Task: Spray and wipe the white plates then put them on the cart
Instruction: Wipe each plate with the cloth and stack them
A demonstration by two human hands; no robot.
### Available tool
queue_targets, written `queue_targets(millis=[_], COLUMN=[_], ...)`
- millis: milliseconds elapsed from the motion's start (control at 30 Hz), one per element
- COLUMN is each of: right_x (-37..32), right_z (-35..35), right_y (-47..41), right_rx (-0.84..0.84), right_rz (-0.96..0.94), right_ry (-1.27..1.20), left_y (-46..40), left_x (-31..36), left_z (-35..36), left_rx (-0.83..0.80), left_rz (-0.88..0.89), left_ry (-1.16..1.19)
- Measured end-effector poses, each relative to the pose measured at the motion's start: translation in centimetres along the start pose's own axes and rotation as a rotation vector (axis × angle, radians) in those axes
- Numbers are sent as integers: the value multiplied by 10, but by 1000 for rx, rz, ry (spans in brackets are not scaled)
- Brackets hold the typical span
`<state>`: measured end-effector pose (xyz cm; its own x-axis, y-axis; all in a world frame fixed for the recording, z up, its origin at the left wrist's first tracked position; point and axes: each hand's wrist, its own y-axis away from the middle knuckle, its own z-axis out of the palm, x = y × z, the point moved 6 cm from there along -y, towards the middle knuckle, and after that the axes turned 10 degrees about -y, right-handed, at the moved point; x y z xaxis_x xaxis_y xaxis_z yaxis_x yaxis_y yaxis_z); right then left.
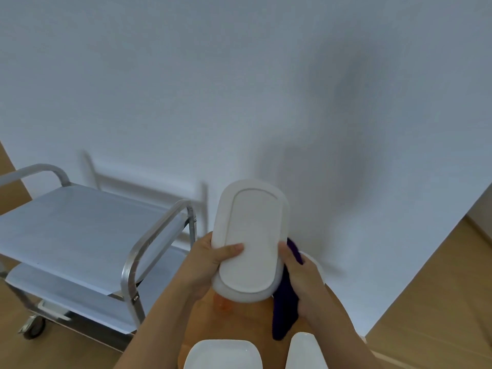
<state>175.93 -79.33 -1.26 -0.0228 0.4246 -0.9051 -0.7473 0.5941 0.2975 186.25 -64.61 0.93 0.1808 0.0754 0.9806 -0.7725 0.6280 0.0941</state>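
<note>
My left hand (210,258) gripped the plate (250,241), underside up, above the table (255,315); my right hand (300,278) held the cloth (285,307) against its right edge. Risk: the plate might slip before reaching the cart (80,225), left.

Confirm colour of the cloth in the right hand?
Dark purple. The cloth hangs from the right hand, behind the held oval white plate; head view.

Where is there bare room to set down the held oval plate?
The cart's top shelf, between its two handle rails, is bare, as is the visible lower shelf. The wooden table is crowded: square plate, another plate, purple cloth.
</note>
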Motion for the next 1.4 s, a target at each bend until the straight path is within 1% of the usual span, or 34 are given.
queue_targets(millis=[33, 67, 100, 133, 200, 267, 333, 400, 433, 500, 567, 667, 700, 733, 800, 867, 933, 967, 1033, 1067, 1167, 1267, 1333, 1400], right_x=[-5, -14, -26, -41, -67, -80, -71, -51, -47, -56, -73, -94, -98, -102, -111, -112, -105, -99, -87, -81, -68, -51, -40, -44], right_z=[-6, -9, -9, -6, 12, 39, 74, 96, 98, 92, 86, 87, 86, 81, 65, 47, 40, 40, 44, 46, 44, 42, 42, 37], right_y=[-2, -2, -1, 2, 10, 16, 20, 25, 24, 17, 12, 17, 18, 16, 8, -5, -11, -11, -5, -1, 7, 11, 10, 6], right_rx=[120, 207, 250, 252, 166, 46, -81, -114, -100, -36, 25, 79, 90, 92, 62, 10, -39, -58, -47, -29, 13, 13, 7, -25], right_rz=[-68, -175, -306, -441, -660, -806, -871, -926, -937, -907, -864, -944, -966, -949, -792, -612, -518, -505, -525, -539, -540, -535, -468, -419], right_ry=[-16, -9, 20, 62, 182, 366, 663, 990, 1073, 1100, 1061, 980, 944, 869, 577, 293, 124, 59, 31, 50, 81, 166, 100, 3], left_y=[0, -1, -2, -3, -6, -8, -7, -2, 1, 6, 9, 14, 17, 20, 26, 33, 34, 32, 26, 24, 19, 12, 7, 3], left_x=[4, 7, 11, 14, 20, 25, 33, 39, 39, 36, 33, 39, 41, 44, 48, 54, 60, 62, 64, 65, 64, 52, 47, 43], left_z=[-1, -4, -7, -10, -9, 1, 15, 29, 32, 32, 26, 22, 21, 20, 16, 10, 10, 12, 18, 20, 23, 23, 24, 24], left_rx=[17, 42, 72, 99, 117, 102, 79, 30, 1, -17, 40, 114, 121, 118, 107, 117, 134, 142, 177, 197, 221, 222, 205, 124], left_rz=[6, 13, 17, 21, 36, 79, 182, 296, 323, 337, 316, 308, 314, 313, 306, 290, 287, 286, 283, 289, 294, 227, 197, 158], left_ry=[-26, -69, -130, -204, -371, -542, -739, -933, -974, -999, -1034, -1055, -1042, -1018, -944, -786, -569, -448, -252, -199, -136, 54, 143, 153])
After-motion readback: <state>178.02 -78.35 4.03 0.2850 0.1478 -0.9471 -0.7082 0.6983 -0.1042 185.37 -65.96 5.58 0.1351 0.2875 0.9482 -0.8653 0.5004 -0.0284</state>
